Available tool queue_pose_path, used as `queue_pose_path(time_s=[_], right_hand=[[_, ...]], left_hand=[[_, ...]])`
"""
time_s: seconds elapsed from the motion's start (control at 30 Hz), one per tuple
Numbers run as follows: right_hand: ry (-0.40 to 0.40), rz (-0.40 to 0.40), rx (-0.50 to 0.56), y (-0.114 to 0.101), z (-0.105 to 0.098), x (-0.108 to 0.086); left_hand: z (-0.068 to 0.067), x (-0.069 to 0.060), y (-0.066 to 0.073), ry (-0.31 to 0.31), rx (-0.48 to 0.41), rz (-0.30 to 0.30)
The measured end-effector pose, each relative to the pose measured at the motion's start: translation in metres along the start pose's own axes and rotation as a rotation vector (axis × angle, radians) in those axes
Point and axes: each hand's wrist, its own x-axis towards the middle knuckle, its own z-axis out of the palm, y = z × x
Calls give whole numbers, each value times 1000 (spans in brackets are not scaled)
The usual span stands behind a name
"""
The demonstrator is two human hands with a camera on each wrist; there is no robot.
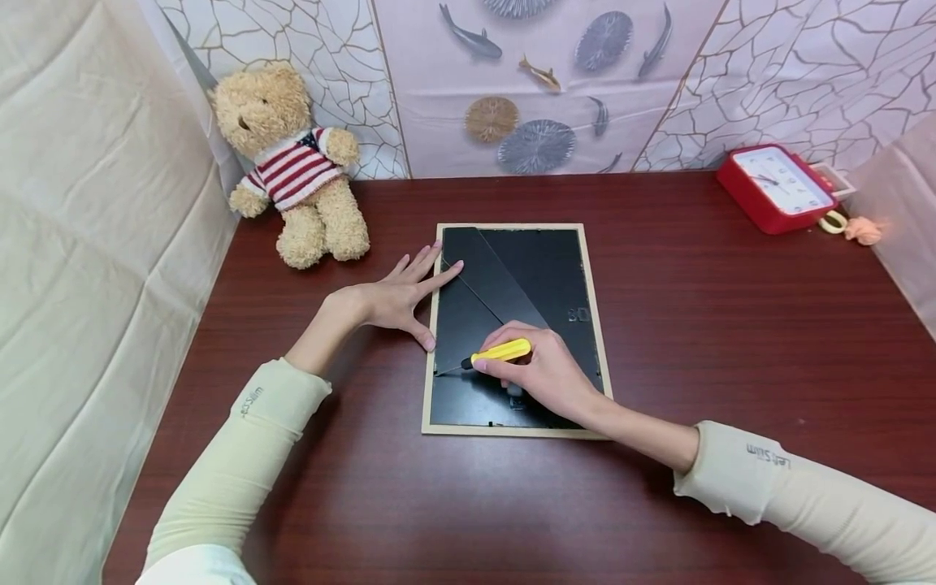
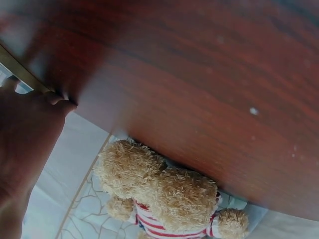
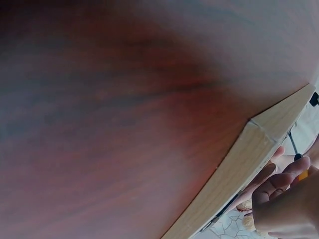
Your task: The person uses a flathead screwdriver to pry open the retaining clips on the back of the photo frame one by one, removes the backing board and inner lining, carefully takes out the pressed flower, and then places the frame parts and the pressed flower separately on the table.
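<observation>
On the counter, a picture frame lies back-up, backing board in place, edge work judged unfinished, left hand spread at its left side, right hand gripping a yellow-handled screwdriver, tip near left.

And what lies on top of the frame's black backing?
A black diagonal strip lies on the backing, its lower end hidden beneath the right hand, which holds a yellow-handled tool; the left hand reaches over one edge.

Right sleeve — "LetsSlim", left sleeve — "Slim"
</observation>
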Motion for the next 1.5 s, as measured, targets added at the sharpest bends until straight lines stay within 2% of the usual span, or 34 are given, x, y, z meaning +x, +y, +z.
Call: queue_pose_path(time_s=[0.33, 0.63, 0.9, 1.03, 1.3, 1.5], right_hand=[[31, -91, -47, -8, 5, 3], [-21, -203, -25, -19, 9, 11], [-4, -382, -134, -23, 16, 13], [5, -442, -201, -28, 20, 16], [-47, -469, -220, -37, 23, 24], [-48, -477, -278, -44, 27, 30]], left_hand=[[-2, -1, 2, 5, -4, -4], [0, 0, 0, 14, 8, -7], [0, -1, -1, 12, 3, -16], [0, -3, 0, 6, -12, -28], [2, -1, -1, 6, 13, -22], [3, 1, -2, 6, 21, -18]])
